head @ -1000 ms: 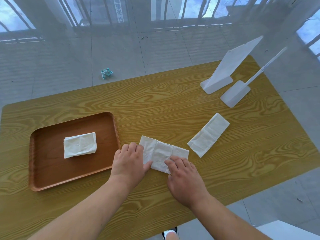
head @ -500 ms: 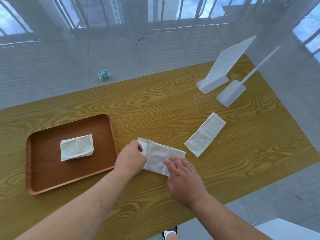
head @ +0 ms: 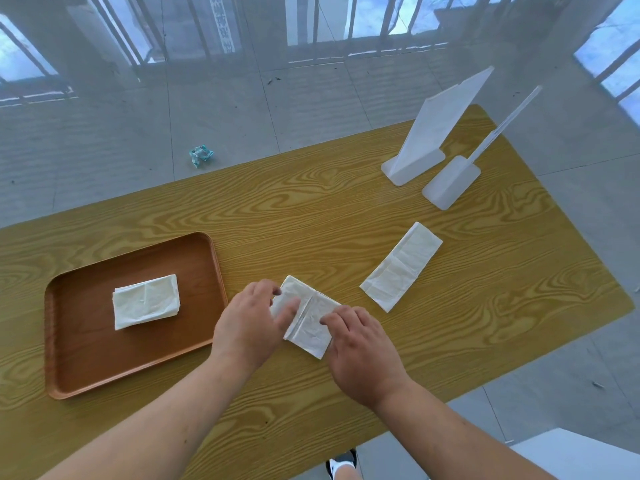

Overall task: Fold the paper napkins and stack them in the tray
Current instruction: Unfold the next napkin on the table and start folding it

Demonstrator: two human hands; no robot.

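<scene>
- The table [head: 346, 209] is of yellow wood with strong grain, and the head camera looks down on it
- The tray [head: 86, 368] is brown, it lies on the left part of the table, its long side turned a little
- In the tray lies one folded napkin [head: 146, 301] (white, about in the middle, touching no wall)
- The napkin [head: 311, 323] in work lies on the table just to the right of the tray, between the two hands; its left part is turned over onto the right part and a crease runs across it
- The left hand [head: 249, 323] pinches the left edge of this napkin, thumb under the raised flap and fingers [head: 266, 289] curled on top of it
- The right hand [head: 363, 355] lies flat with the palm down and grips nothing; its fingertips [head: 329, 318] press the right half of the napkin against the table
- A long napkin [head: 401, 266] lies flat to the right of the hands, near but not touching them, lying diagonally
- Two white stands [head: 429, 161] are at the far right corner of the table, just beside each other, well apart from the napkins
- A crumpled wrapper [head: 201, 155] (blue-green) lies on the grey floor behind the table
- At the bottom edge a shoe [head: 341, 460] shows under the table edge
</scene>
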